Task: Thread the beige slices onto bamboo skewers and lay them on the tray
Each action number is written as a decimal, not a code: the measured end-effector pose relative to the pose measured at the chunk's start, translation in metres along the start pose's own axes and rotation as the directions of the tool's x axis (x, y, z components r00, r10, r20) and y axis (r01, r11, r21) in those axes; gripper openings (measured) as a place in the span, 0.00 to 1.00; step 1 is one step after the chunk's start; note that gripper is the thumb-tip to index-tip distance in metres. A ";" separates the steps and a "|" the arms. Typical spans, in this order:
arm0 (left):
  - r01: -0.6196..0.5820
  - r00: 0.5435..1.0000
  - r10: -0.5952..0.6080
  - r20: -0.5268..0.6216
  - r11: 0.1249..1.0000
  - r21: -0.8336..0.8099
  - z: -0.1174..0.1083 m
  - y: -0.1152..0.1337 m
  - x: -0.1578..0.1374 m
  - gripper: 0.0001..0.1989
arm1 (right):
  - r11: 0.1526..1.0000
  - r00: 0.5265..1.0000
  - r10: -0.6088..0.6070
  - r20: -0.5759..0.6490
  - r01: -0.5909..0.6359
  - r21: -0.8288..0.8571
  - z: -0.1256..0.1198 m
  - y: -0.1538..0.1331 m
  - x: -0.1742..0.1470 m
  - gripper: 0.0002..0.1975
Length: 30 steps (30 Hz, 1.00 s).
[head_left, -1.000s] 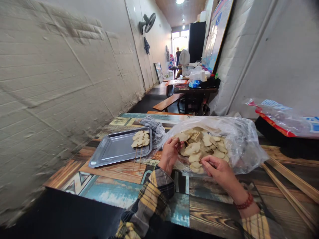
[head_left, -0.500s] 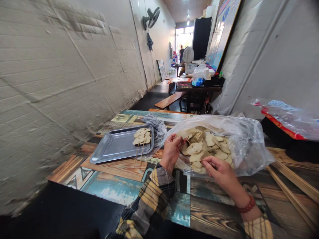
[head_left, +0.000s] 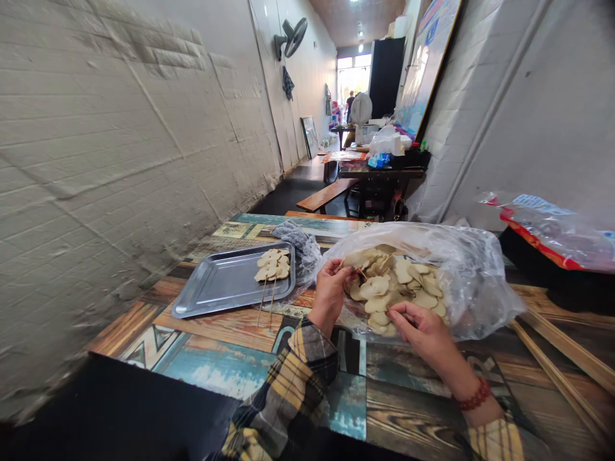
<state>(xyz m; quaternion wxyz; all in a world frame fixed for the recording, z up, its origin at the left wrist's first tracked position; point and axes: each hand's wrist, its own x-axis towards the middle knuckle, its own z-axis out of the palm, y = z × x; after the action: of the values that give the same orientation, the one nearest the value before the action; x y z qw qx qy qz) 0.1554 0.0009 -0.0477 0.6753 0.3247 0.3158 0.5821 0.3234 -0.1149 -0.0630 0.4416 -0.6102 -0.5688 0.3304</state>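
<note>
Dial centred on the pile of pale slices (head_left: 378,286), 12 o'clock away from you: the pile lies in the mouth of a clear plastic bag (head_left: 480,282) on the patterned bench (head_left: 211,349). Your left hand (head_left: 330,294), at 9 o'clock just by the pile, is clamped between thumb and fingers on a flat slice (head_left: 354,258); a short length of wooden skewer (head_left: 363,275) shows beside its fingertips, angled towards 5. Your right hand (head_left: 423,328), at 5 o'clock, has thumb and forefinger pinched together, apparently on that skewer's near end; slices hide the shaft between. A red beaded bracelet (head_left: 473,396) circles your right wrist. Farther out at 9, a grey metal tray (head_left: 216,285) bears skewered slices (head_left: 271,264) at its right end, two bare stick ends (head_left: 273,294) overhanging the near rim towards you. Crumpled grey bundle (head_left: 295,238) at 10, close by the tray's far corner. Long pale wooden strips (head_left: 567,346) at 4. Red-edged plastic packaging (head_left: 552,240) between 2 and 3, atop a black container (head_left: 523,256).
</note>
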 end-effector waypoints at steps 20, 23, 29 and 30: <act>-0.038 0.999 0.030 0.040 0.977 0.211 0.001 -0.003 -0.003 0.14 | 0.999 0.999 -0.028 -0.020 0.028 -0.019 0.002 0.011 0.004 0.17; 0.037 0.998 -0.042 0.047 0.994 0.105 0.003 -0.003 -0.004 0.16 | 0.999 0.998 -0.046 -0.033 0.045 -0.027 0.002 0.008 0.004 0.17; 0.098 0.994 -0.098 0.041 0.995 0.006 0.002 0.000 -0.003 0.25 | 0.993 0.994 -0.099 -0.047 0.096 -0.071 0.001 0.007 0.003 0.17; 0.098 0.994 -0.099 0.040 0.995 0.012 0.002 0.000 -0.004 0.26 | 0.991 0.993 -0.110 -0.047 0.106 -0.080 0.001 0.007 0.003 0.17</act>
<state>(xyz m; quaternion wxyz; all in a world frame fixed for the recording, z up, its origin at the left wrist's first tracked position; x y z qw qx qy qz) 0.1563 -0.0030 -0.0468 0.7079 0.3237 0.3205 0.5398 0.3257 -0.1116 -0.0700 0.4494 -0.6035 -0.6018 0.2679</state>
